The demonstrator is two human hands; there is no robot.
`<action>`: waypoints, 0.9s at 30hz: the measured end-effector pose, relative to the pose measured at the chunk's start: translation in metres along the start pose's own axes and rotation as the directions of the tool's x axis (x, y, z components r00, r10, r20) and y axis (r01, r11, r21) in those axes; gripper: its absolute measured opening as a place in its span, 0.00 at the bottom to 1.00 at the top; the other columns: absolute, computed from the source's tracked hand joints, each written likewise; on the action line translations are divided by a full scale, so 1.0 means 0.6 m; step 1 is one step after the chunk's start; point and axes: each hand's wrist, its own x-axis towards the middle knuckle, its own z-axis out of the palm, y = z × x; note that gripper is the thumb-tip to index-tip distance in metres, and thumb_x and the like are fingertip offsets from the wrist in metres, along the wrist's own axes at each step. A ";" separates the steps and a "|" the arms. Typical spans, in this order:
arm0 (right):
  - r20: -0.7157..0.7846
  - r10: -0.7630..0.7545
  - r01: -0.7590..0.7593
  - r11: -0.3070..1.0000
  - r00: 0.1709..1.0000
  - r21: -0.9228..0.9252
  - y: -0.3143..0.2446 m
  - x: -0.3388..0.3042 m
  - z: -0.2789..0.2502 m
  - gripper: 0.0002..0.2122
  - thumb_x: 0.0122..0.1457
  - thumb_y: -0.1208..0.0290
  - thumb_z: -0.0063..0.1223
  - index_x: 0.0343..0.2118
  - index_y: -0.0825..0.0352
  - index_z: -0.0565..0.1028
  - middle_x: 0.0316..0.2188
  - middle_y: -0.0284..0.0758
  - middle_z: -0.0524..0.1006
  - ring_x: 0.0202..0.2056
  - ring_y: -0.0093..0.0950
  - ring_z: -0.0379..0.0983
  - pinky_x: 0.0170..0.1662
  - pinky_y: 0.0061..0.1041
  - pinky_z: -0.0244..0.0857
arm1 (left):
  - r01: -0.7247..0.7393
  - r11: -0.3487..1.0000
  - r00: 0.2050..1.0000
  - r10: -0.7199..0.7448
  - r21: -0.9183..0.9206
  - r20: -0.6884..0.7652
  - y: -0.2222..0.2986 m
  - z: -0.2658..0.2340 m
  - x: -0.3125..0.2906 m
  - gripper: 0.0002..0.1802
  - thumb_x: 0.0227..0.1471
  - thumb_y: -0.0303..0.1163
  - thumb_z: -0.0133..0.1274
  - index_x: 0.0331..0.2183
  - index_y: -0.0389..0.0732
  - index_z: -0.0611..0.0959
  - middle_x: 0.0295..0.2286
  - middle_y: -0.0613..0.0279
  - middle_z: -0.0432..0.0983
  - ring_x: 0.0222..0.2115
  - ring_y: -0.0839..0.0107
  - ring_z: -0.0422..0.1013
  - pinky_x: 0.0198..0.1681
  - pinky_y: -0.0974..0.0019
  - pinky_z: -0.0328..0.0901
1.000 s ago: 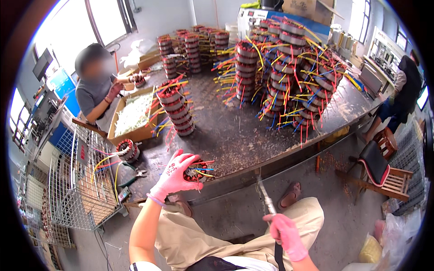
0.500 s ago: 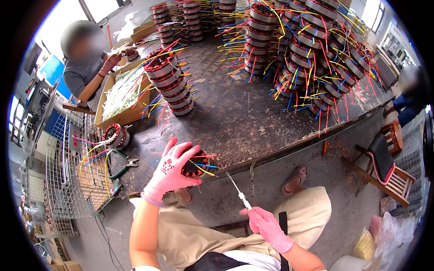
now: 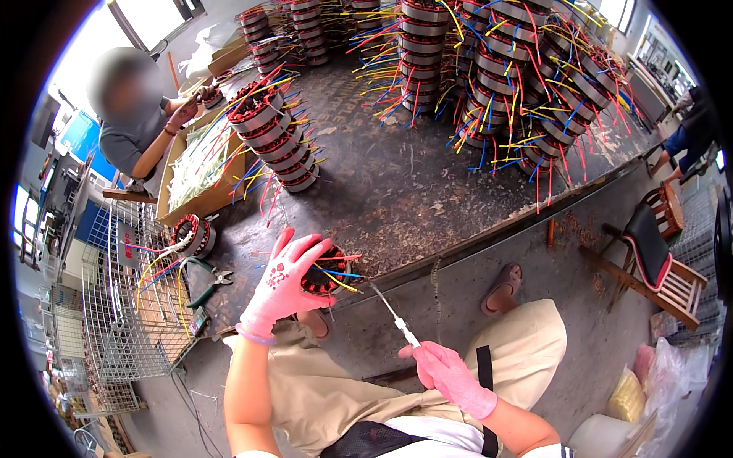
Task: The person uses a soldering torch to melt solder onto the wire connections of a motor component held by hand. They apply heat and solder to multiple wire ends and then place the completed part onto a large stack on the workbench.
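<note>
In a pink glove, my left hand [image 3: 279,284] is closed around a motor stator [image 3: 318,281] with red windings, at the table's near edge. Red, blue and yellow lead wires stick out from the stator past my fingers. Gloved in pink too, my right hand [image 3: 452,375] grips a thin tool [image 3: 403,330] with a white handle and a long slim tip. That tip points up and left, ending a short way from the stator's right side, apart from it. My fingers hide the tool's lower end.
Left of my left hand lie green-handled pliers [image 3: 210,284] and another stator [image 3: 195,235]. Beyond stand a leaning stator stack [image 3: 276,141] and a cardboard box [image 3: 200,197] of pale strips. Taller stacks [image 3: 500,84] fill the far right. A co-worker [image 3: 137,114] sits at the left.
The whole view has shifted slightly. My right hand and its tool are a little farther left and up. My left hand still holds the stator. The person at the far right has bent forward.
</note>
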 end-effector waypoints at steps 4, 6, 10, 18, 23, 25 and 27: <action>-0.001 -0.002 0.002 0.997 1.000 -0.076 -0.006 -0.002 0.000 0.16 0.66 0.61 0.39 0.45 0.68 0.74 0.13 0.23 0.61 0.16 0.12 0.52 0.19 0.16 0.45 | 0.019 1.000 1.000 -0.019 0.002 0.011 -0.005 0.003 -0.002 0.52 0.23 0.43 0.71 0.55 0.46 0.70 0.54 0.56 0.64 0.59 0.45 0.53 0.63 0.47 0.46; -0.003 0.008 -0.008 0.999 1.000 -0.041 -0.007 -0.003 0.002 0.16 0.67 0.62 0.39 0.45 0.69 0.74 0.13 0.22 0.61 0.16 0.12 0.52 0.20 0.15 0.45 | 0.031 0.999 1.000 -0.031 0.016 0.002 -0.001 0.003 -0.001 0.51 0.23 0.42 0.71 0.55 0.46 0.71 0.54 0.56 0.64 0.59 0.44 0.51 0.63 0.46 0.47; 0.008 -0.001 0.001 0.999 1.000 0.054 -0.006 -0.003 0.004 0.16 0.67 0.63 0.40 0.44 0.72 0.74 0.12 0.21 0.60 0.16 0.12 0.53 0.20 0.15 0.46 | 0.058 0.998 0.998 -0.058 0.007 0.015 0.002 0.003 -0.002 0.51 0.23 0.42 0.71 0.55 0.47 0.71 0.55 0.57 0.63 0.60 0.43 0.50 0.62 0.46 0.48; -0.013 0.036 -0.036 0.999 0.999 0.003 -0.015 -0.005 0.009 0.16 0.67 0.63 0.39 0.44 0.70 0.74 0.12 0.22 0.61 0.16 0.11 0.53 0.20 0.15 0.46 | 0.053 0.998 0.998 -0.054 0.020 0.018 -0.003 0.006 -0.003 0.52 0.23 0.41 0.71 0.55 0.46 0.71 0.55 0.57 0.62 0.60 0.43 0.49 0.62 0.46 0.48; 0.001 0.014 -0.014 1.000 1.000 -0.009 -0.012 -0.006 0.008 0.15 0.66 0.64 0.39 0.43 0.68 0.74 0.14 0.23 0.61 0.17 0.13 0.54 0.19 0.16 0.47 | 0.066 0.997 0.998 -0.067 0.044 0.015 -0.001 0.006 -0.005 0.52 0.23 0.40 0.71 0.55 0.45 0.70 0.56 0.56 0.62 0.60 0.43 0.49 0.63 0.46 0.48; 0.000 0.015 -0.015 1.000 1.000 -0.015 -0.013 -0.008 0.006 0.15 0.66 0.64 0.39 0.43 0.69 0.74 0.14 0.23 0.61 0.17 0.13 0.54 0.20 0.16 0.48 | 0.068 0.997 0.997 -0.069 0.042 0.017 -0.001 0.007 -0.004 0.52 0.23 0.40 0.71 0.55 0.45 0.70 0.56 0.56 0.62 0.60 0.43 0.49 0.63 0.46 0.48; -0.004 0.030 -0.030 0.999 1.000 -0.011 -0.018 -0.008 0.007 0.14 0.66 0.64 0.39 0.42 0.69 0.74 0.15 0.23 0.61 0.17 0.13 0.55 0.20 0.16 0.48 | 0.061 0.997 0.998 -0.062 0.040 0.015 -0.001 0.009 -0.004 0.52 0.23 0.40 0.71 0.55 0.45 0.70 0.56 0.56 0.62 0.60 0.43 0.49 0.63 0.46 0.48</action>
